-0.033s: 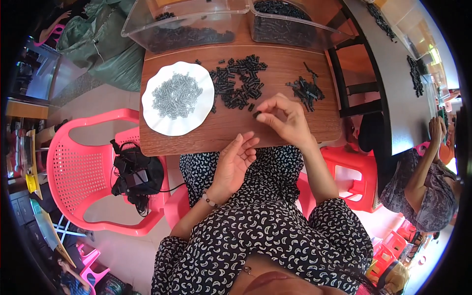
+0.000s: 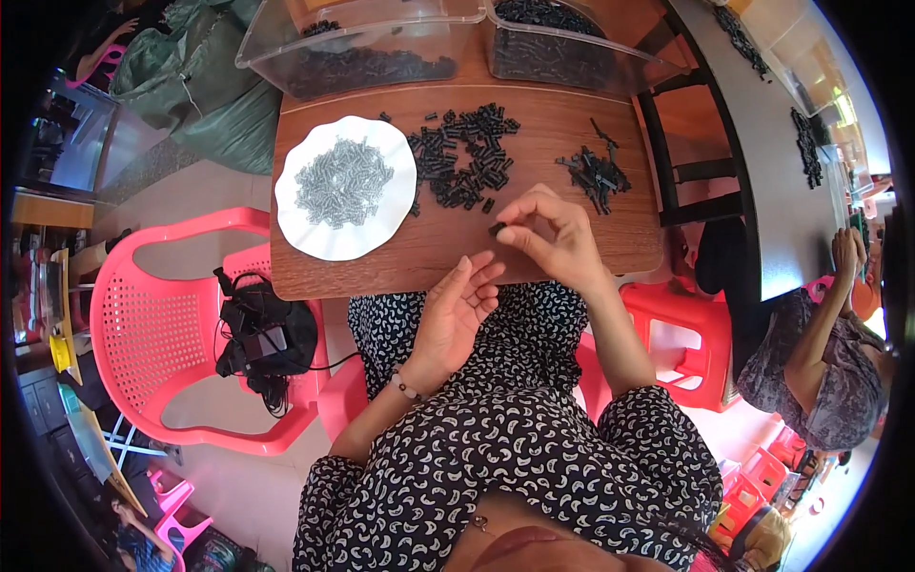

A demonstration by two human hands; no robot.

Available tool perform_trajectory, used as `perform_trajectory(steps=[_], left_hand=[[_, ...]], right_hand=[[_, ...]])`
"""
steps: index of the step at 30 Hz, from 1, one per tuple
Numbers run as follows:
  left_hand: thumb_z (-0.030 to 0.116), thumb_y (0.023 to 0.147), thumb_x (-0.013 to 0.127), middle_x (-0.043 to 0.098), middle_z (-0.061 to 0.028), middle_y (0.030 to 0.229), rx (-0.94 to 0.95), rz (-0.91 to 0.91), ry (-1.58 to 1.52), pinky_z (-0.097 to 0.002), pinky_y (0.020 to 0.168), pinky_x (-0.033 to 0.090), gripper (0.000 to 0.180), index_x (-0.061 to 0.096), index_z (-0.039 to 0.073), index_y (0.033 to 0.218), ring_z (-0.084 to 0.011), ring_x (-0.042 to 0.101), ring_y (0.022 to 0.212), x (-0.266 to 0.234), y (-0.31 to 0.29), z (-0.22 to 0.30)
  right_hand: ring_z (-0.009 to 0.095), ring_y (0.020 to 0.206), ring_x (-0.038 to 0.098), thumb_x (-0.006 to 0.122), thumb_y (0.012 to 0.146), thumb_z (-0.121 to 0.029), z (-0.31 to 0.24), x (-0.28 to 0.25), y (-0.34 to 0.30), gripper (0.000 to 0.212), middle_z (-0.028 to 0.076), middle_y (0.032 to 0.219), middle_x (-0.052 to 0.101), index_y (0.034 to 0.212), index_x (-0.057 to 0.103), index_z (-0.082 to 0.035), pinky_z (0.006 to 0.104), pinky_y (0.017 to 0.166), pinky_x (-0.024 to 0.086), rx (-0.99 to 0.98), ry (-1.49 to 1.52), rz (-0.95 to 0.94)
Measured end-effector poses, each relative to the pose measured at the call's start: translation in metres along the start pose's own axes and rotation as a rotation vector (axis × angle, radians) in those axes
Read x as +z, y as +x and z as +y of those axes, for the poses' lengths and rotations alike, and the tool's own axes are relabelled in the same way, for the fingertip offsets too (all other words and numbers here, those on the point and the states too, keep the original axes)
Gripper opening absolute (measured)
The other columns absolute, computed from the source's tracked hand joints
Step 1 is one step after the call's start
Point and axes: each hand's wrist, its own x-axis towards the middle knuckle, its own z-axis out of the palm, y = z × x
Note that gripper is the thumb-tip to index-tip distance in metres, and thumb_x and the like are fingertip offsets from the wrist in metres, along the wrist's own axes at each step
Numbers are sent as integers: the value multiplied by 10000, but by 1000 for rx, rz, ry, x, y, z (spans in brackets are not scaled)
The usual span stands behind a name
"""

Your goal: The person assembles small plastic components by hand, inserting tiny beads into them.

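My right hand (image 2: 555,240) is over the near edge of the wooden table (image 2: 419,272), thumb and forefinger closed on a small black plastic piece (image 2: 497,229). Just left of it my left hand (image 2: 457,315) is raised with its palm turned up, fingers loosely curled and apart, nothing visible in it. Beyond the hands lies a loose pile of short black cylindrical pieces (image 2: 486,172). A wavy-rimmed white plate (image 2: 310,238) to the left bears a heap of tiny silvery-clear pieces (image 2: 343,181). Flat, narrow black pieces (image 2: 596,176) are heaped to the right.
Two clear plastic bins (image 2: 381,71) with black parts stand at the table's far side. A pink chair (image 2: 157,324) with a black bag (image 2: 272,334) is at left, a red stool (image 2: 681,329) at right. Another person (image 2: 820,372) sits by the grey table (image 2: 753,181).
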Motion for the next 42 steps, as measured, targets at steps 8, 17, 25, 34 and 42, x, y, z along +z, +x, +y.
perform_trajectory(steps=[8,17,25,34,42], left_hand=[[275,956,573,654,0,973,105,-95,-35,-238,803,485,305,609,62,1172,-79,588,861,1,-6,1],[205,939,600,675,-35,1006,183,12,-145,-238,771,516,232,627,60,1118,-100,624,842,-16,-11,12],[165,924,589,652,-69,1026,158,68,-192,-257,784,518,220,582,51,1111,-112,612,850,-25,-18,11],[174,931,582,647,-74,1019,151,76,-197,-255,779,515,218,582,48,1109,-111,605,843,-30,-21,13],[201,936,591,650,-67,1021,152,103,-195,-255,788,509,212,589,62,1096,-113,604,852,-30,-22,16]], right_hand=[[192,912,553,794,698,-90,6,24,-12,193,22,911,673,855,685,-68,315,825,437,-199,-28,-28],[227,837,568,742,746,-103,-5,43,25,134,46,838,672,861,687,-63,334,801,441,-223,-165,-115],[279,894,512,687,752,-52,5,78,90,126,62,867,646,878,685,-62,365,797,436,-507,-596,-211],[275,876,511,664,725,-82,13,93,114,88,48,816,625,803,694,-108,369,790,421,-557,-769,-298],[275,935,523,669,738,-111,9,98,118,32,47,829,630,766,684,-105,391,833,402,-515,-884,-346]])
